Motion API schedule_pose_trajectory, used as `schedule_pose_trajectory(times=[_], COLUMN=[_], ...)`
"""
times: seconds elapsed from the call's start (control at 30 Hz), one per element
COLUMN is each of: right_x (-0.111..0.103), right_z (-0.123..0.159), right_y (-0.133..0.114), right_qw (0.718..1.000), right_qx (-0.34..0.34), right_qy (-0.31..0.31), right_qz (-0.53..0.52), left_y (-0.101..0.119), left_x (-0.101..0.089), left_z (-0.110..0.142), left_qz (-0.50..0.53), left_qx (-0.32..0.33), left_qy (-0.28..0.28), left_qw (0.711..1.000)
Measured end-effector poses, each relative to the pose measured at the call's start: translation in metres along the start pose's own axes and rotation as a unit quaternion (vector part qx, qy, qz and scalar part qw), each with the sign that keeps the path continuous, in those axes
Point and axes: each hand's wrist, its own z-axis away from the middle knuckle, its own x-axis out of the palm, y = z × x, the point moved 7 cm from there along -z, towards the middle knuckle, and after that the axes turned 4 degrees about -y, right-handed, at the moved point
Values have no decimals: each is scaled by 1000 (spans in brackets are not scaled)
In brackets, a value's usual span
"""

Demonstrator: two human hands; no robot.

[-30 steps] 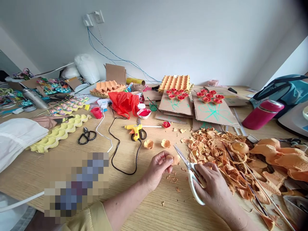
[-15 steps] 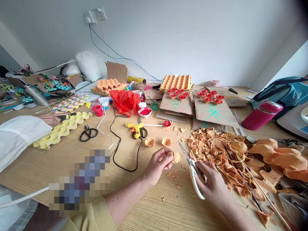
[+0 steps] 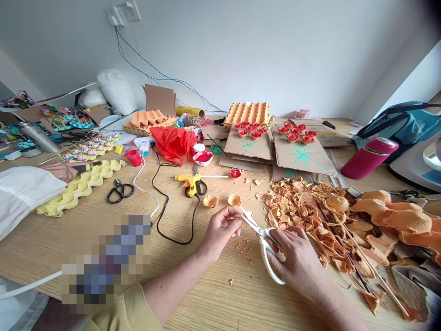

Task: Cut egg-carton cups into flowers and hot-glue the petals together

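Observation:
My left hand point(image 3: 220, 230) pinches a small orange egg-carton piece point(image 3: 248, 214), mostly hidden behind the scissor blades and my fingers. The white-handled scissors point(image 3: 262, 233) are in my right hand point(image 3: 296, 258), fingers through the loops. Their blades reach across the piece beside my left fingertips. Just beyond that hand sit two trimmed orange pulp cups point(image 3: 234, 200) with petal-like edges. Small orange snippets point(image 3: 245, 249) lie on the table beneath the scissors.
A heap of orange carton scraps point(image 3: 292, 204) lies to the right, with a pink bottle point(image 3: 370, 158) behind. A yellow glue gun point(image 3: 191, 183), black-handled scissors point(image 3: 119, 191) and a dish of red paint point(image 3: 203, 158) are farther back. Red flowers point(image 3: 292, 137) stand on cardboard.
The scissors have moved left from beside the piece to across it, and their blades have come closer together. The whole view has shifted slightly.

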Motion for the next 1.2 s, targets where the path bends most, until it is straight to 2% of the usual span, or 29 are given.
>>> schedule_pose_trajectory(times=[0.3, 0.5, 0.73, 1.2], right_x=[-9, -7, -6, -5], right_z=[-1, -1, -1, -2], right_y=[-1, -1, -4, -11], right_qw=[999, 1000, 1000, 1000], right_qx=[9, 20, 26, -5], right_qy=[33, 10, -1, -8], right_qz=[29, 14, 14, 4], left_y=[4, 4, -3, -7], left_x=[2, 10, 17, 23], left_z=[2, 2, 8, 10], left_qz=[11, 56, 60, 65], left_qx=[5, -8, -48, -67], left_qy=[-18, -40, -56, -82], left_qw=[1000, 998, 995, 992])
